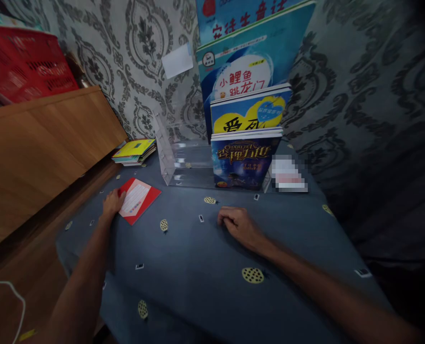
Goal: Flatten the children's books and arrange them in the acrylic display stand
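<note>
At the left of the table, my left hand (112, 202) closes on the near-left edge of a thin red book (146, 192) with a pale pink panel. The book lies flat on the cloth. My right hand (239, 226) rests on the cloth with its fingers curled in, and nothing shows in it. Beyond it stands a clear tiered acrylic rack (193, 179). Its right side holds upright books in steps: a dark blue book (243, 165) in front, a yellow and blue book (234, 117) behind, then taller blue-green books (251, 52).
A small stack of books (135, 152) lies at the table's back left. Right of the rack is a pixelated pale item (287, 174). A wooden cabinet (47, 143) with a red basket (29, 67) flanks the left side. Patterned wallpaper (148, 28) rises behind, carrying a white card (177, 61).
</note>
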Available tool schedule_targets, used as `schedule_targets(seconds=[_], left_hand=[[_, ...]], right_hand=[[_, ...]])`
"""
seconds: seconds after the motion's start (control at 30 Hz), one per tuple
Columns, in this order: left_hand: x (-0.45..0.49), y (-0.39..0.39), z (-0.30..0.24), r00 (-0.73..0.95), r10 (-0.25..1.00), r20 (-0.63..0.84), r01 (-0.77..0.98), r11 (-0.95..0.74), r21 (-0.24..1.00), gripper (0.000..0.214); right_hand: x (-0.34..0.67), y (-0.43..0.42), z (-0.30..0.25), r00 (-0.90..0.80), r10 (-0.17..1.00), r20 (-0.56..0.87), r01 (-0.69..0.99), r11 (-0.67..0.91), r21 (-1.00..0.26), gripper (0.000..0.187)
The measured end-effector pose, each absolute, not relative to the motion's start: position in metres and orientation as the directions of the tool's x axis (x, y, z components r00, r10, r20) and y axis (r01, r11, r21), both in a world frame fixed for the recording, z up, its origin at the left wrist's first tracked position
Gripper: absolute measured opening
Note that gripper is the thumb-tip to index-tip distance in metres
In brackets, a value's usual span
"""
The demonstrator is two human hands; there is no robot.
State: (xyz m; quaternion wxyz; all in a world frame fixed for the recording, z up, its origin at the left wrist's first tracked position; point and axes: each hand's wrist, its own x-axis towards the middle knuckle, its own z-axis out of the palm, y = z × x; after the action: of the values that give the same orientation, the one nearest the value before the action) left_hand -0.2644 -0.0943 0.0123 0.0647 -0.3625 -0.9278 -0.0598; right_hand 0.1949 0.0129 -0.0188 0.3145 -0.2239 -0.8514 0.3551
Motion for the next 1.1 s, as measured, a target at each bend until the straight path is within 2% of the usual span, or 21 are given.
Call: schedule_targets(seconds=[0.1,0.37,0.5,0.77,1.1], left_hand=[[-0.267,-0.099,0.008,-0.729,0.664,0.167,0.680,0.730,0.071,0.059],[-0.263,-0.103,0.011,-0.709,0.689,0.148,0.703,0.706,0.079,0.061],[-0.249,-0.112,0.015,-0.671,0.728,0.141,0.740,0.671,0.057,0.062],[-0.194,-0.134,0.020,-0.588,0.795,0.150,0.793,0.603,-0.086,0.060],[-0.122,-0.157,0.020,-0.519,0.831,0.201,0.815,0.552,-0.178,0.059]], right_hand=[[0.195,0.018,-0.020,-0.675,0.618,0.403,0.181,0.668,-0.722,0.026],[0.206,0.035,-0.021,-0.525,0.746,0.410,0.313,0.617,-0.722,0.023],[0.206,0.036,-0.020,-0.522,0.757,0.393,0.337,0.606,-0.720,0.023],[0.205,0.035,-0.019,-0.505,0.767,0.396,0.362,0.605,-0.709,0.024],[0.201,0.041,-0.024,-0.420,0.804,0.421,0.394,0.579,-0.714,0.028]])
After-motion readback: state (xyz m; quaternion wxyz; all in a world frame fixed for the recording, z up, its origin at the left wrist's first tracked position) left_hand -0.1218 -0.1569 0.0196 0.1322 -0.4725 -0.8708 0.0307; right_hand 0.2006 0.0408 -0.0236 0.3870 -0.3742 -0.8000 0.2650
